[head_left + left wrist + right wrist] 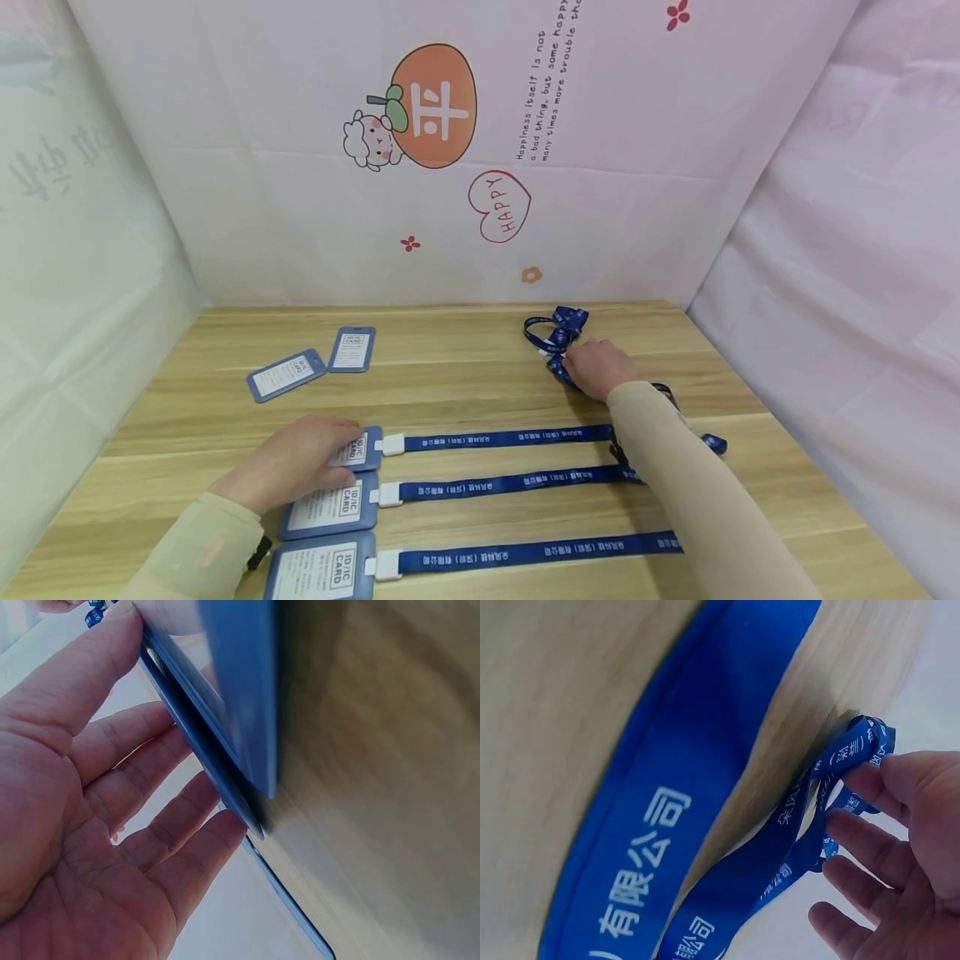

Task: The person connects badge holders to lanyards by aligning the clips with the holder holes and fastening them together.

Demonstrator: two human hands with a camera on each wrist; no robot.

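My left hand [296, 458] lies over the top badge holder [372, 448] of a column of three, its thumb near the border with the middle badge holder [352, 510]. In the left wrist view the loosely straight fingers [169, 836] touch a holder's edge. Toward the back right, my right hand [600, 369] pinches a bunched blue lanyard [572, 318] between thumb and forefinger; its other fingers are spread in the right wrist view. White clips join the three holders to straight blue lanyards [495, 487], whose right ends my right forearm partly hides.
Two loose badge holders, one tilted [287, 376] and one upright [352, 350], lie at the back left of the wooden table [450, 367]. Printed white cloth [315, 225] walls the table at the back and sides. A lanyard end [714, 443] shows beyond the right forearm.
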